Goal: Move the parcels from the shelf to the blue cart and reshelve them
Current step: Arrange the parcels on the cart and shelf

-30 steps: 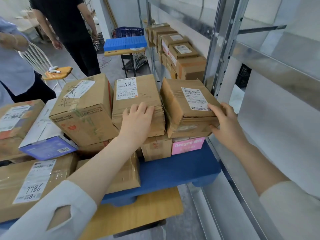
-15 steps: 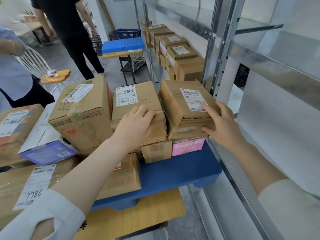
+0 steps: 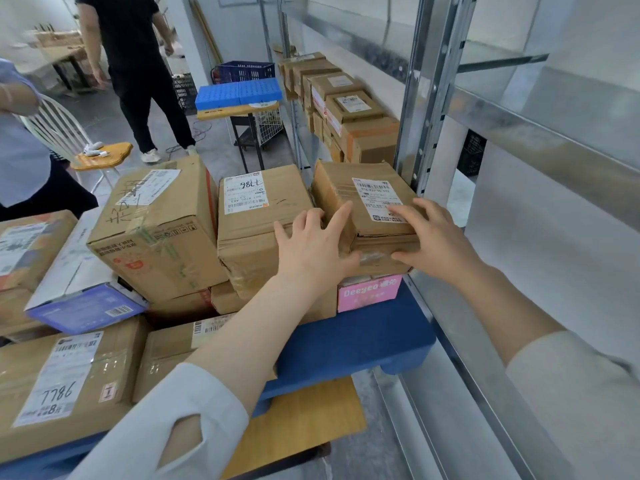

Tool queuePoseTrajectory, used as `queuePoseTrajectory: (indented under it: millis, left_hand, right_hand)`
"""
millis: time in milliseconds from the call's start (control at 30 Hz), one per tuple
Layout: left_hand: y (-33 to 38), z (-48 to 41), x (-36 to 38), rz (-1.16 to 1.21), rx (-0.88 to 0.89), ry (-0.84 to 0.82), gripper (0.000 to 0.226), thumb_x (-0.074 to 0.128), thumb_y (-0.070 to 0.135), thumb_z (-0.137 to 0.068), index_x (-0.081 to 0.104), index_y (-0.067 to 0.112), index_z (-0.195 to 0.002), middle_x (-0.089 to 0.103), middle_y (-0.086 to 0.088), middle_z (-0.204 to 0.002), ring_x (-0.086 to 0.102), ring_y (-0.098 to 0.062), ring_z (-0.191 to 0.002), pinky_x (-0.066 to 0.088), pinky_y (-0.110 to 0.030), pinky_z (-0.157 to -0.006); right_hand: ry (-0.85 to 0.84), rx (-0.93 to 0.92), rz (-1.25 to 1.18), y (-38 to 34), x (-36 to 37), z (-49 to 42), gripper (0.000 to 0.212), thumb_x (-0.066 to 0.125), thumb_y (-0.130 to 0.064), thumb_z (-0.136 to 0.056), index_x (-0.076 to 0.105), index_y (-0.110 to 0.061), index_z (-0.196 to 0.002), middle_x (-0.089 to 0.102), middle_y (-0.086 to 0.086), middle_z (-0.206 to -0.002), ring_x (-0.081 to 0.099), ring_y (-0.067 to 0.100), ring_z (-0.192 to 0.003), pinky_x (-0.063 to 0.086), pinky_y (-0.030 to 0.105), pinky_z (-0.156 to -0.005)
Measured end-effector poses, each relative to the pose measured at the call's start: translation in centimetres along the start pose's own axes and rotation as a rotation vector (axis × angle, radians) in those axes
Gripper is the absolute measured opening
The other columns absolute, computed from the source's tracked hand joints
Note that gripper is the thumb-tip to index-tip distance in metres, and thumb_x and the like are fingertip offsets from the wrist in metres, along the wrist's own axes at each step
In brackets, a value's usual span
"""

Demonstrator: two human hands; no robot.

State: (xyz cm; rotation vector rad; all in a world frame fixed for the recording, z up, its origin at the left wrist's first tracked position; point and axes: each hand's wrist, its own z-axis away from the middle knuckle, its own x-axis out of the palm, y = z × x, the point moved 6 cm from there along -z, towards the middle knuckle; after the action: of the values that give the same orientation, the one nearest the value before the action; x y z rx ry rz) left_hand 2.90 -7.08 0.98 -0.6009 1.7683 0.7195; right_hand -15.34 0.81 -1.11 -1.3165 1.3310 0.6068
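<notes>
Blue cart (image 3: 363, 337) stood hard against the metal shelf rack (image 3: 422, 81), loaded with cardboard parcels stacked two layers high. The small parcel (image 3: 367, 209) sat at the cart's rack-side corner, top layer, on a pink box (image 3: 370, 292), white label facing up.

Right hand (image 3: 433, 237) gripped the small parcel's near right edge, fingers curled over the label and thumb on the front face. Left hand (image 3: 311, 251) was spread wide, fingers nearly straight, pressing the parcel's left side, with the index finger lying on its top. The thumb stuck out over the middle parcel (image 3: 256, 216) just beside it. That one carried a label with handwritten digits. A large box (image 3: 156, 230) stood further along the cart, away from the rack.

A wooden board (image 3: 304, 420) showed under the cart's blue top. The rack level beside the cart was bare metal. Further down the rack from the cart, a row of shelved parcels (image 3: 356, 112) sat close together.

The floor (image 3: 214, 157) was grey concrete. Beyond the cart were a second blue-topped trolley (image 3: 239, 93), a blue basket (image 3: 246, 71) and a white chair (image 3: 59, 129) with a wooden seat. A person in black (image 3: 135, 64) stood past the chair. A person in a light shirt (image 3: 17, 150) was at the frame edge, on the side of the cart away from the rack.
</notes>
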Motion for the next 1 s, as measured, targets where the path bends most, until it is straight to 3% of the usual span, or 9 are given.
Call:
queuePoseTrajectory:
  millis: [333, 733, 900, 1000]
  left_hand:
    - [0.6, -0.4, 0.1, -0.02, -0.06, -0.003, 0.065, 0.049, 0.052, -0.089, 0.019, 0.042, -0.146, 0.039, -0.007, -0.142, 0.028, -0.033, -0.136, 0.018, -0.068, -0.108]
    - [1.0, -0.3, 0.4, -0.047, -0.062, 0.004, 0.064, 0.042, 0.046, -0.095, 0.008, 0.036, -0.149, 0.039, -0.004, -0.145, 0.021, -0.031, -0.142, 0.017, -0.066, -0.11]
    - [1.2, 0.2, 0.2, -0.026, -0.069, 0.008, 0.074, 0.044, 0.053, -0.092, 0.004, 0.032, -0.151, 0.02, -0.01, -0.156, 0.009, -0.032, -0.146, 0.005, -0.068, -0.11]
    - [3.1, 1.0, -1.4, -0.066, 0.071, 0.087, 0.08, 0.048, 0.058, -0.088, 0.01, 0.028, -0.151, 0.017, -0.012, -0.157, 0.005, -0.032, -0.147, 0.004, -0.062, -0.113]
  right_hand:
    - [-0.051, 0.022, -0.049, 0.8, 0.4, -0.6, 0.086, 0.079, -0.028, -0.074, 0.03, -0.036, -0.145, 0.022, 0.007, -0.149, 0.021, 0.033, -0.137, 0.031, 0.053, -0.108]
    - [-0.042, 0.03, -0.015, 0.2, 0.6, -0.2, 0.084, 0.072, -0.028, -0.082, 0.021, -0.035, -0.148, 0.016, 0.008, -0.154, 0.014, 0.032, -0.141, 0.034, 0.054, -0.107]
    - [0.005, 0.033, 0.008, 0.5, -0.4, 1.1, 0.09, 0.074, -0.03, -0.08, 0.017, -0.034, -0.149, 0.014, 0.008, -0.155, 0.014, 0.031, -0.142, 0.036, 0.054, -0.105]
    - [0.051, 0.06, 0.008, 0.9, -1.9, 2.9, 0.093, 0.074, -0.031, -0.079, 0.015, -0.033, -0.15, 0.016, 0.01, -0.155, 0.015, 0.031, -0.141, 0.034, 0.051, -0.104]
